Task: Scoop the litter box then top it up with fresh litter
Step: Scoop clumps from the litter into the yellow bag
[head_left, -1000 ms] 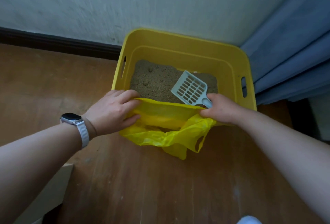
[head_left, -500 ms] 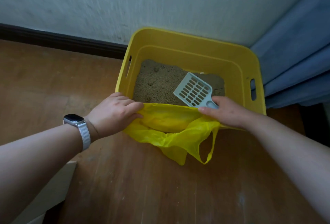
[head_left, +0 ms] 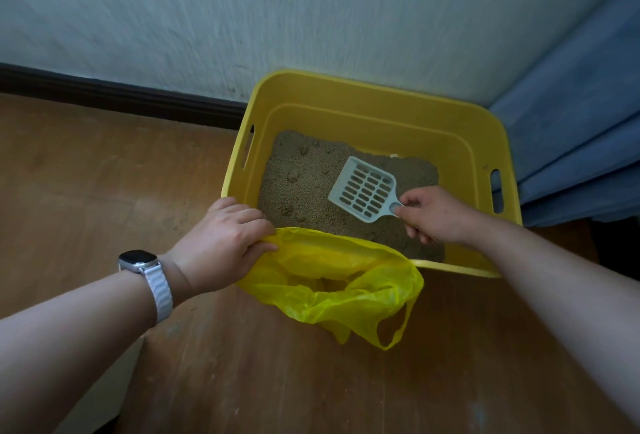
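A yellow litter box (head_left: 377, 94) stands on the wood floor against the wall, holding tan litter (head_left: 304, 184) with a few clumps. A yellow plastic bag (head_left: 346, 281) hangs open over the box's near rim. My left hand (head_left: 221, 239) grips the bag's left edge at the box's near-left corner. My right hand (head_left: 436, 215) is inside the box, holding the handle of a pale slotted scoop (head_left: 363, 189). The scoop's blade lies just above the litter, pointing toward the far wall, with nothing in it.
A white wall (head_left: 311, 18) with a dark baseboard (head_left: 121, 97) runs behind the box. Blue curtains (head_left: 581, 115) hang at the right, touching the box's side. A pale object (head_left: 104, 399) shows under my left forearm. Bare wood floor (head_left: 277, 381) lies in front.
My right hand has let go of the bag's right edge and moved forward into the box with the scoop. The bag's right side has sagged. My left hand stays on the bag.
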`<state>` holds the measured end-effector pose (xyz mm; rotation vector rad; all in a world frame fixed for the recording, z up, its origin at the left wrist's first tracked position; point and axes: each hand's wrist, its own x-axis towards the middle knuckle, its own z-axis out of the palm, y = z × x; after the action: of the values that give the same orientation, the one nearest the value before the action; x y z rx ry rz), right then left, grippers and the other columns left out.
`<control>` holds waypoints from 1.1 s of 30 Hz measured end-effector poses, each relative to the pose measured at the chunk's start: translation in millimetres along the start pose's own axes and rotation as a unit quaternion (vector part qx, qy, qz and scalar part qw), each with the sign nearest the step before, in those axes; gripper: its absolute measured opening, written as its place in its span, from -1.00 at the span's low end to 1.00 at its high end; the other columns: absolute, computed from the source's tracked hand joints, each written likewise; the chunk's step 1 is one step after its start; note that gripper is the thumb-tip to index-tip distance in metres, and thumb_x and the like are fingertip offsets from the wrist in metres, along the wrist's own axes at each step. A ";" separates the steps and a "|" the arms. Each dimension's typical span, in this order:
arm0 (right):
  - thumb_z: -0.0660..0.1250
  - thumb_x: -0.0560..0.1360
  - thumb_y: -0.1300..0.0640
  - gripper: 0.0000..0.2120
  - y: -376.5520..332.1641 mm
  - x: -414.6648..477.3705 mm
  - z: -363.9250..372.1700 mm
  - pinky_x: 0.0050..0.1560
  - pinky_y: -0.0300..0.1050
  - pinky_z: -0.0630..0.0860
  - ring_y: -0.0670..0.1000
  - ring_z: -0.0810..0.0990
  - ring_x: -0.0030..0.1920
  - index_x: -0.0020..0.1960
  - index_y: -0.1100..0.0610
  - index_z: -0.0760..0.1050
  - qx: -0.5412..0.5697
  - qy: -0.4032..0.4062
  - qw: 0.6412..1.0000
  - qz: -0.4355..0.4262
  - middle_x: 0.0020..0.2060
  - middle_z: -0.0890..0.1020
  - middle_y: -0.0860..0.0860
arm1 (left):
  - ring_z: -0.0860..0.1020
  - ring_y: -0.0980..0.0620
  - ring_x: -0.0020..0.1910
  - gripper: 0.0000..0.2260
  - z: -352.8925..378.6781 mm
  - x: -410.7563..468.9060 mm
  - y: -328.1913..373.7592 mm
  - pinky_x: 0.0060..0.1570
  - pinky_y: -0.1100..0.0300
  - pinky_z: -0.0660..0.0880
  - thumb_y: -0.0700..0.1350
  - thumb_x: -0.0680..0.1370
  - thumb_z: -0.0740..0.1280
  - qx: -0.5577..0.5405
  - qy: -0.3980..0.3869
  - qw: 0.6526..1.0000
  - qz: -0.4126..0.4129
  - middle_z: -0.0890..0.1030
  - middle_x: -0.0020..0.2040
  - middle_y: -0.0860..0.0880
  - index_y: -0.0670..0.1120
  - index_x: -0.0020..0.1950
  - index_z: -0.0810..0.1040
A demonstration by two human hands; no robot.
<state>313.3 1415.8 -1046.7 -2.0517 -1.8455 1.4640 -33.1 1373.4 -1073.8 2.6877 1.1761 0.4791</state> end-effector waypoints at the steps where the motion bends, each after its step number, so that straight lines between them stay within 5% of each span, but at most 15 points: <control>1: 0.24 0.61 0.02 -0.79 -0.2 3.3 -0.6 -0.42 -0.14 0.39 -0.03 0.48 -0.47 -0.04 0.13 0.54 0.002 -0.015 1.000 0.005 -0.41 0.60 0.03 | 0.61 -0.07 -0.20 -0.69 1.0 0.0 0.3 -0.02 0.05 0.39 0.08 0.59 0.22 0.001 0.002 1.000 -0.002 0.63 -0.17 0.00 -0.09 -0.08 0.64; 9: 0.21 0.62 0.01 -0.82 23.5 37.3 -11.0 -0.38 -0.10 0.45 0.00 0.52 -0.42 -0.08 0.05 0.52 -0.128 -0.036 0.991 0.029 -0.36 0.60 0.06 | 0.59 -0.07 -0.21 -0.71 5.2 -0.9 0.2 -0.06 0.05 0.39 0.06 0.58 0.24 0.012 0.014 1.000 -0.006 0.60 -0.21 -0.01 -0.11 -0.10 0.63; 16: 0.20 0.60 -0.11 -0.73 45.3 39.9 -17.5 -0.36 -0.09 0.30 0.02 0.47 -0.36 -0.23 -0.03 0.39 -0.244 -0.008 0.970 -0.004 -0.33 0.50 0.02 | 0.57 -0.07 -0.24 -0.70 11.1 -2.8 -0.4 -0.13 0.03 0.40 0.06 0.59 0.23 0.015 0.033 0.999 -0.004 0.57 -0.22 -0.02 -0.11 -0.11 0.62; 33: 0.24 0.57 -0.13 -0.80 28.7 85.1 -17.7 -0.22 -0.08 0.45 0.00 0.54 -0.25 -0.04 -0.01 0.51 -0.325 -0.025 0.943 -0.065 -0.27 0.57 -0.03 | 0.54 -0.08 -0.24 -0.72 10.8 -2.1 5.3 -0.14 0.02 0.38 0.04 0.59 0.23 0.019 0.008 0.999 -0.028 0.56 -0.22 -0.02 -0.11 -0.13 0.59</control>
<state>334.7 1483.5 -1104.5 -2.0524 -2.6997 0.9530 -27.0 1368.0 -1082.9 2.6796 1.2735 0.4759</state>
